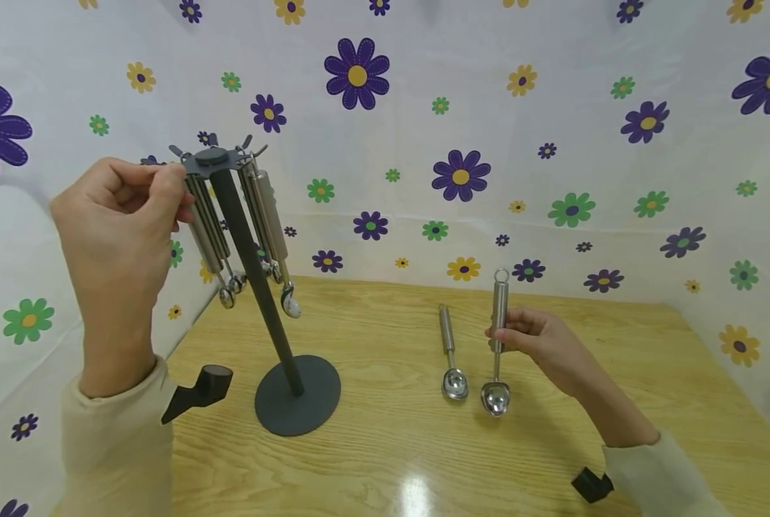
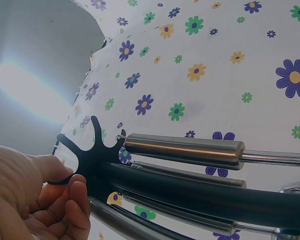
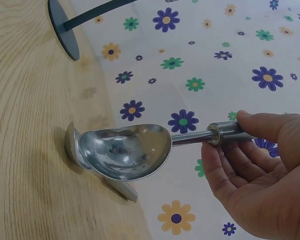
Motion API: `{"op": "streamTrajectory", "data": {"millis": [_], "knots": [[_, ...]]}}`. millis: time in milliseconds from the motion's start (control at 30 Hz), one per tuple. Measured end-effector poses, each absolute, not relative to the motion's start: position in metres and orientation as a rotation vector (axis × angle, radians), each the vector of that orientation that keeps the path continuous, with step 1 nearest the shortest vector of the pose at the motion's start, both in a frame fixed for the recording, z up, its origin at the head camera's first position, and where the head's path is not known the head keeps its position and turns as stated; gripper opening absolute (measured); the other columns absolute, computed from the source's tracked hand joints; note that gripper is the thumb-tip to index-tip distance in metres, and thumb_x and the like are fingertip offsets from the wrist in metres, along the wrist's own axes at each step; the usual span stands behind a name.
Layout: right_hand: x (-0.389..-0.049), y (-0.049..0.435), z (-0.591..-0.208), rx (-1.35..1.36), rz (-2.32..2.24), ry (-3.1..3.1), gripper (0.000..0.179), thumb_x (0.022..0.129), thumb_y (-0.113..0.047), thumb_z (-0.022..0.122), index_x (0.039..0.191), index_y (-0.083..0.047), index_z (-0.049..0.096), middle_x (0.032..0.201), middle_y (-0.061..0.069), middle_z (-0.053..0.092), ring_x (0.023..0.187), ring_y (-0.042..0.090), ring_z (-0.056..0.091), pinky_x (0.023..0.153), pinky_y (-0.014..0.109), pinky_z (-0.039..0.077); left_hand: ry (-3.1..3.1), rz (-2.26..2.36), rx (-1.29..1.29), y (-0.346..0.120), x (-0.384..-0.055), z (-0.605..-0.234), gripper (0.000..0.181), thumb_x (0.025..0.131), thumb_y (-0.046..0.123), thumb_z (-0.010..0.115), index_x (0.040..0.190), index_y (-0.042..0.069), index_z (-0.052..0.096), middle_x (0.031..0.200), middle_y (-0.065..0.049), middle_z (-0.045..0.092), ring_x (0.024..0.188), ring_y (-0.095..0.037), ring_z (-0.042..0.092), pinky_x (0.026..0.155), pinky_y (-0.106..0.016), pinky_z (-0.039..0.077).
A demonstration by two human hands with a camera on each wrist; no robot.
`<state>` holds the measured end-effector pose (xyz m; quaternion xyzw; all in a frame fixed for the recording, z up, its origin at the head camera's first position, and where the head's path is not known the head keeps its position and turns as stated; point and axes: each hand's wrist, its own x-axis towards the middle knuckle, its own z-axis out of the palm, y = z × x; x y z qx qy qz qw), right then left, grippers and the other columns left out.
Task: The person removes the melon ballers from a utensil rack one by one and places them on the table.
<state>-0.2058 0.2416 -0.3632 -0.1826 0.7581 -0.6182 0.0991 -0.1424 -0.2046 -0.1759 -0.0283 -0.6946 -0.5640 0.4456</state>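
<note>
My left hand [image 1: 123,222] pinches a hook at the top of a dark utensil stand [image 1: 256,269], thumb and fingertips meeting on its edge. In the left wrist view, the hooked top [image 2: 92,157] spreads out just past the fingers of that hand [image 2: 45,195]. Several steel utensils [image 1: 268,212] hang from the stand, handles up. With my right hand [image 1: 546,345] I hold a steel scoop [image 1: 495,398] by its handle, bowl down and ring up, above the table. Its oval bowl [image 3: 127,150] faces the right wrist camera. Beside it a second scoop [image 1: 455,384] lies on the wood.
The stand's round base [image 1: 320,409] rests on a light wooden table [image 1: 372,445], left of the two scoops. A flower-patterned white sheet [image 1: 398,136] rises behind the table and along its sides. A bright lamp [image 2: 30,90] shows in the left wrist view.
</note>
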Motion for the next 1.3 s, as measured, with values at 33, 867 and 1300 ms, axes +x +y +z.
{"op": "streamTrajectory", "data": {"millis": [33,867,1300], "knots": [[-0.206,0.242,-0.363,-0.536,-1.826,2.245,0.034,0.105,-0.013,0.062,0.123,0.015,0.056,0.113,0.000,0.074,0.105,0.019,0.070,0.094,0.030,0.055,-1.716,-1.404,-0.071,-0.204,-0.142,-0.176,0.010,0.096,0.013,0.073,0.090,0.005,0.072,0.079,-0.007,0.071,0.063,-0.017,0.065,0.062,-0.017,0.055],[-0.231,0.245,-0.402,-0.388,-1.831,2.168,0.034,0.105,-0.013,0.062,0.123,0.015,0.057,0.115,0.016,0.069,0.102,0.025,0.069,0.094,0.032,0.056,-1.794,-1.316,-0.013,-0.203,-0.141,-0.177,0.007,0.098,0.016,0.071,0.094,0.010,0.072,0.081,0.002,0.072,0.066,-0.011,0.067,0.063,-0.015,0.053],[-0.248,0.244,-0.414,-0.384,-1.795,2.166,0.039,0.107,-0.011,0.058,0.130,0.020,0.050,0.119,0.022,0.067,0.099,0.018,0.067,0.090,0.032,0.058,-1.779,-1.315,-0.027,-0.204,-0.141,-0.178,0.007,0.098,0.015,0.071,0.093,0.009,0.072,0.081,0.000,0.072,0.065,-0.012,0.066,0.060,-0.014,0.053]]}}
